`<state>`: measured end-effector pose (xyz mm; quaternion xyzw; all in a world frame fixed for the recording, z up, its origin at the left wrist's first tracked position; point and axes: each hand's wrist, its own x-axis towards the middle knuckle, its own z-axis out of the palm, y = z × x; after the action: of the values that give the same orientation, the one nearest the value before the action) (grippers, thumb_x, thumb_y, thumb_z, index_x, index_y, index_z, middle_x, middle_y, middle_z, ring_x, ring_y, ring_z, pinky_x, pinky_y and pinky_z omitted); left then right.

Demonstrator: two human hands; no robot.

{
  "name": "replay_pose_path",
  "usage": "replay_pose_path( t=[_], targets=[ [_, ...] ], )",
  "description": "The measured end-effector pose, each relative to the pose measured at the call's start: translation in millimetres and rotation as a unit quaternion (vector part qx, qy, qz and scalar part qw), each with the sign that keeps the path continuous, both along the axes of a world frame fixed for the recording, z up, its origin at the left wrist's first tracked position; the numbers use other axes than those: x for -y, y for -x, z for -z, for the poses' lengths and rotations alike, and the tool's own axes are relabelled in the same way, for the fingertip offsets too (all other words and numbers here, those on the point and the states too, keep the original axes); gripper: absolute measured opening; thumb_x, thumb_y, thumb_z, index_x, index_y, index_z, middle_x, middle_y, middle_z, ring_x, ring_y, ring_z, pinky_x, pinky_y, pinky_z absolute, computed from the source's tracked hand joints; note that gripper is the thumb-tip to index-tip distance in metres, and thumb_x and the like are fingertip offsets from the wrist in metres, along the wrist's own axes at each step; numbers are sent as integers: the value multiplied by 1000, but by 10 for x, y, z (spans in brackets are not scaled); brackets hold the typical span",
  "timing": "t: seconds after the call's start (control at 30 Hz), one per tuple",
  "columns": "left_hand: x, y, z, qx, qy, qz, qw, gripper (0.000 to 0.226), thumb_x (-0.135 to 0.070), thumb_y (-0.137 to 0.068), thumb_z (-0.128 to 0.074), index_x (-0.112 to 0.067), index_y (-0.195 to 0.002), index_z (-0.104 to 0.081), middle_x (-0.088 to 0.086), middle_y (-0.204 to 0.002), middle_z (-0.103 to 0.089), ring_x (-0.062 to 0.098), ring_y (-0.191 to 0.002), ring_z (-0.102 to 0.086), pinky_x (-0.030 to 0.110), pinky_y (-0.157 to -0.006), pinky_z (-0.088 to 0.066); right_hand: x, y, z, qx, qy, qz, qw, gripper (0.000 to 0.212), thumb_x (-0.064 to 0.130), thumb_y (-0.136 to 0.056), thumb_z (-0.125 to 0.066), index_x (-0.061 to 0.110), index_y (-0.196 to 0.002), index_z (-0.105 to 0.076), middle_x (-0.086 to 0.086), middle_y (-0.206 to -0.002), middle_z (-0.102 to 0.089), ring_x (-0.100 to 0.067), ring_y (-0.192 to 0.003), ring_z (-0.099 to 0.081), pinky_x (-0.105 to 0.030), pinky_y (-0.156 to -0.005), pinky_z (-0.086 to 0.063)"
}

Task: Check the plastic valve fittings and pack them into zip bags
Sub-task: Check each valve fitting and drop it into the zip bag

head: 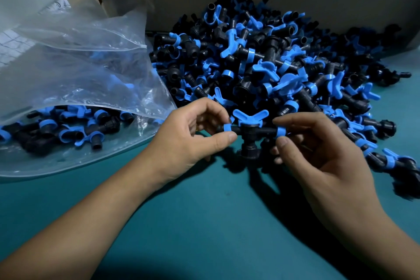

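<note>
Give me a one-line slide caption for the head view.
Both hands, left hand and right hand, pinch one valve fitting before the loose pile, beside a partly filled zip bag.

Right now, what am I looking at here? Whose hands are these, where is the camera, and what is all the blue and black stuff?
No machine: a person's bare hands, filmed by a camera worn on their head, looking down. The left hand and right hand pinch the two ends of one black plastic T-shaped valve fitting with a blue butterfly handle, apparently to check it. Behind lies a big pile of the same fittings on a teal table. At left a clear plastic zip bag already holds some.
</note>
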<state>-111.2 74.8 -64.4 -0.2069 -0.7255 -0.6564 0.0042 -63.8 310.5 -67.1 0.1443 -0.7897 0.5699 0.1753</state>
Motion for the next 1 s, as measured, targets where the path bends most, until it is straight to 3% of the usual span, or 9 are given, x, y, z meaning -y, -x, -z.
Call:
replay_pose_path(
  t=[0.13, 0.3, 0.37, 0.43, 0.63, 0.8, 1.0],
  targets=[
    [16, -6, 0, 7, 3, -13, 1000, 17, -14, -84, -80, -13, -96, -68, -2, -84, -67, 11, -75, -61, 34, -58, -57, -16, 1, -3, -4, -2, 32, 999, 21, 35, -97, -67, 35, -118, -70, 4, -94, -70, -29, -88, -70, -54, -81, -59],
    [-5, -29, -5, -41, 42, -43, 997, 16, -15, -84, -80, -17, -95, -68, -7, -90, -69, 10, -83, -64, 22, -68, -52, -44, 15, 23, 11, 7, 36, 999, 20, 37, -101, -68, 35, -121, -70, 3, -95, -70, -31, -88, -69, -59, -82, -58],
    [-10, -39, -14, -63, 56, -50, 995, 16, -15, -84, -79, -16, -95, -68, -5, -92, -70, 16, -82, -65, 19, -72, -52, -44, 20, 27, 12, 4, 38, 999, 20, 35, -103, -68, 34, -123, -70, 3, -95, -69, -31, -87, -68, -59, -82, -58],
    [-15, -49, -21, -70, 57, -54, 994, 16, -14, -84, -79, -14, -95, -67, -1, -95, -73, 22, -83, -67, 22, -73, -54, -42, 14, 25, 14, 6, 38, 999, 24, 39, -101, -67, 33, -124, -70, 1, -95, -69, -32, -87, -68, -60, -82, -57],
    [-28, -70, -47, -67, 58, -53, 995, 19, -13, -82, -77, -13, -95, -64, 6, -88, -67, 9, -74, -59, 33, -68, -51, -39, 2, 14, 10, -1, 36, 999, 25, 38, -97, -67, 36, -122, -70, 7, -97, -69, -23, -86, -67, -45, -81, -57],
    [-26, -62, -46, -68, 45, -46, 996, 19, -11, -82, -76, -12, -96, -62, 19, -89, -62, 17, -71, -54, 44, -64, -47, -44, 2, 26, 7, -9, 36, 999, 25, 31, -99, -68, 36, -124, -70, 7, -97, -67, -21, -82, -63, -39, -77, -55],
    [-18, -40, -10, -71, 36, -42, 996, 19, -10, -83, -76, -14, -96, -63, 17, -86, -60, 29, -70, -50, 42, -62, -46, -42, 1, 32, 8, 5, 27, 1000, 25, 30, -101, -67, 35, -125, -70, 7, -99, -68, -20, -85, -63, -38, -78, -55]
  ],
)
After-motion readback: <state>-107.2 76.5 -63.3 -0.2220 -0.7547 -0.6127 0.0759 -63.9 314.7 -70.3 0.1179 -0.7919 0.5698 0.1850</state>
